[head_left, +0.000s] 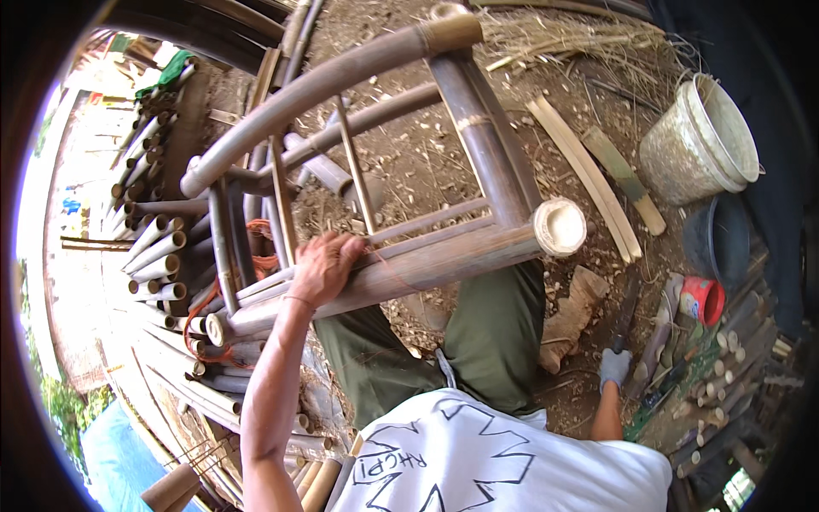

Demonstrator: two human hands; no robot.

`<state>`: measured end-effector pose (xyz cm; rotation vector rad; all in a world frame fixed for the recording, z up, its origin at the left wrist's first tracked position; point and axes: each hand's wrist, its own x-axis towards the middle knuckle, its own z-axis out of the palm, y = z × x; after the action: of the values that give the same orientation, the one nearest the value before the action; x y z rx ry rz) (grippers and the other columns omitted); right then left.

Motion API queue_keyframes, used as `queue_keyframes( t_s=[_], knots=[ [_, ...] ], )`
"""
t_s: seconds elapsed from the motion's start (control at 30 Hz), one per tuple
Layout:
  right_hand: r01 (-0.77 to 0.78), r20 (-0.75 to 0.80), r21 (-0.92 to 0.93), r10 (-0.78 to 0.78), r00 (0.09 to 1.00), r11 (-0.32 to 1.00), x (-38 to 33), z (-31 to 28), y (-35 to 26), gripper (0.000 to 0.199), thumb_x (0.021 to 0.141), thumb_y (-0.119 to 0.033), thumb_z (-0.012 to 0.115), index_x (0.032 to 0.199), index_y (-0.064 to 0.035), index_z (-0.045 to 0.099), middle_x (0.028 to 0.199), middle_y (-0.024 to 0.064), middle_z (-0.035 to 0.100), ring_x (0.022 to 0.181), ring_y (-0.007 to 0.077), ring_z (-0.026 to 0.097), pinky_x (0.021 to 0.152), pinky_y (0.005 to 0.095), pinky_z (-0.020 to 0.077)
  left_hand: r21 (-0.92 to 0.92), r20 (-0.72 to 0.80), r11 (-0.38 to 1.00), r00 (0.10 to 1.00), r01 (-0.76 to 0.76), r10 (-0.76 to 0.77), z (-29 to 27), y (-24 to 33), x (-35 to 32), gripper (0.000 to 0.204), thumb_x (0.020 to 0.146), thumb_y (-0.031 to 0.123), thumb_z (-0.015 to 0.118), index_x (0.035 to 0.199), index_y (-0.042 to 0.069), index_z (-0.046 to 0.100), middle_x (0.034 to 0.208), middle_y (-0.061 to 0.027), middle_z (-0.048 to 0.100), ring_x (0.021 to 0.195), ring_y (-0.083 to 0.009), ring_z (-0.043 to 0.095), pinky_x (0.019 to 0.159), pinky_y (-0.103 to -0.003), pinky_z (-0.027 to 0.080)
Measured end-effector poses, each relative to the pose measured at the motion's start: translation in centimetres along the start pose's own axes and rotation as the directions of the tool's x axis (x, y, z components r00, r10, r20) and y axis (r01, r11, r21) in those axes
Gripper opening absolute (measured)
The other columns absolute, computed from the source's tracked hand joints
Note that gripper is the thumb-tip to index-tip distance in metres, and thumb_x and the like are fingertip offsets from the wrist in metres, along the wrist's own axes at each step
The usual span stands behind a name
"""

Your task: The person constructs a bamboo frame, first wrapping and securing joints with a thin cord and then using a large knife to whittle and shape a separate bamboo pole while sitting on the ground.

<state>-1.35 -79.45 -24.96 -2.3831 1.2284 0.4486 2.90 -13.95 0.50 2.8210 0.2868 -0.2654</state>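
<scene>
head view: bamboo frame (375, 119) sits at the person's knees (503, 299), its thick bottom pole (444, 264) running l-r, rt end farther out. bare l hand (324, 268), nearer, is curled over this pole; gloved r hand (614, 369), well apart, low rt, clasps a dark machete (629, 314), blade pointing away.

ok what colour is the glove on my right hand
The glove on your right hand looks light grey; it shows in the head view.

Through my camera I see the frame (426, 263) over the knees (503, 311), poles (158, 266) to its left, and a bucket (682, 145) to its right, behind a tub (699, 243).
</scene>
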Motion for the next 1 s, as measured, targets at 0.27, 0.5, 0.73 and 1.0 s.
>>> queue_keyframes(
  t_s=[0.27,0.5,0.73,1.0],
  knots=[
    [0.873,-0.305,-0.038,-0.838,0.453,0.486,-13.4,-19.4,-15.6,0.050,0.100,-0.024,0.060,0.140,0.0018,0.047,0.128,0.0197,0.058,0.116,0.0318,0.057,0.102,0.0384,0.0426,-0.191,-0.290,0.978,0.957,-0.086,0.027,-1.2,1.7,-0.9,0.036,0.099,0.036,0.062,0.096,0.003,0.074,0.086,-0.0144,0.065,0.081,-0.0345,0.063,0.074,-0.043,0.049],
    [0.963,0.160,0.015,-0.952,0.262,0.268,-28.9,-23.5,-28.9,0.055,0.095,-0.018,0.063,0.145,-0.0001,0.045,0.132,0.0215,0.059,0.118,0.0336,0.059,0.104,0.0377,0.0430,-0.283,-0.170,0.957,0.985,-0.063,0.015,-1.5,0.6,-1.1,0.042,0.098,0.046,0.059,0.097,0.008,0.077,0.091,-0.0139,0.067,0.088,-0.0334,0.066,0.077,-0.045,0.051],
    [0.984,0.215,0.027,-0.962,0.166,0.176,-30.4,-19.9,-30.9,0.051,0.097,-0.013,0.058,0.146,-0.0052,0.047,0.124,0.0170,0.061,0.102,0.0300,0.062,0.094,0.0377,0.0466,-0.202,-0.293,0.959,0.946,-0.201,0.136,0.1,-0.4,-1.3,0.040,0.098,0.046,0.057,0.094,0.010,0.076,0.088,-0.0105,0.065,0.094,-0.0299,0.063,0.082,-0.044,0.050],
    [0.992,0.242,0.110,-0.969,0.038,0.066,-33.6,-19.5,-35.0,0.050,0.094,-0.015,0.061,0.140,-0.0016,0.048,0.109,0.0128,0.061,0.099,0.0249,0.059,0.092,0.0377,0.0461,-0.196,0.018,0.980,0.999,0.037,-0.034,-1.1,0.6,-0.4,0.044,0.099,0.055,0.048,0.112,0.023,0.075,0.101,-0.0128,0.073,0.103,-0.0312,0.067,0.092,-0.044,0.049]
  ],
)
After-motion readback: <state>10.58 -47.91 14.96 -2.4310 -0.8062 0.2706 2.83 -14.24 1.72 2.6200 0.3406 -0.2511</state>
